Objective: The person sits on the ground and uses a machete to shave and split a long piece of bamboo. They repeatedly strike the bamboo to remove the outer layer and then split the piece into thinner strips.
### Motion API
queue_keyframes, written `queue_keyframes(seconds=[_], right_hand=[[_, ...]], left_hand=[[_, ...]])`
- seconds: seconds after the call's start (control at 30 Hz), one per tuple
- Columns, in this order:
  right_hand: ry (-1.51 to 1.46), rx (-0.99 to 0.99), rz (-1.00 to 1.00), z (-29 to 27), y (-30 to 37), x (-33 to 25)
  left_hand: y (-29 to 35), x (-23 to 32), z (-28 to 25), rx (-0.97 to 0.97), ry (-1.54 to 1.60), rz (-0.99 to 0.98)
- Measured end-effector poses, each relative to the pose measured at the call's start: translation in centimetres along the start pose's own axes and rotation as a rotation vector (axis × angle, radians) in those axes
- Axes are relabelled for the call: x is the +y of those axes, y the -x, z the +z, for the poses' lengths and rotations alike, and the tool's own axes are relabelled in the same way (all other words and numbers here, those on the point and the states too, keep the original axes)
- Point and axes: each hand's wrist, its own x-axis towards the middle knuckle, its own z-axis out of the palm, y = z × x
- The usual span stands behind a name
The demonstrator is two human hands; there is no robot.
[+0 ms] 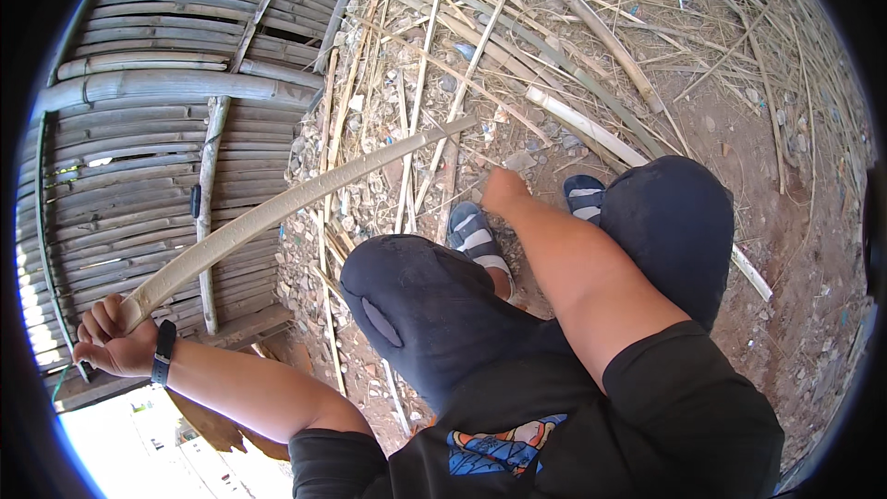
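My left hand (118, 344), out at the far left with a dark band on its wrist, has its fingers curled round the near end of a long split bamboo strip (305, 194). From there the pale, slightly curved strip rises to the right, its far end over the littered ground ahead of my feet. My right hand (505, 192) is closed low in front of me, between my two sandalled feet. Whatever it grips, if anything, is hidden or too small to name. A small gap separates it from the strip's far end.
A slatted bamboo wall (139, 166) stands along the left. Bamboo poles (591, 23), a pale split length (591, 127) and thin slivers lie across the stony dirt ahead. My bent knees (407, 314) flank my right arm. Bare dirt (785, 286) shows at the right.
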Motion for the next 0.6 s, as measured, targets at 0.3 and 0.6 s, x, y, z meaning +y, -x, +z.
queue_keyframes(seconds=[0.3, 0.6], right_hand=[[-0.090, 0.067, -0.330, -0.9, 4.8, -7.4], [-0.050, 0.066, 0.023, 1.8, 1.5, 0.7]], left_hand=[[0.1, 2.2, 0.6, -0.047, 0.044, -0.099], [-2.1, 2.1, -1.4, -0.070, 0.043, -0.144]])
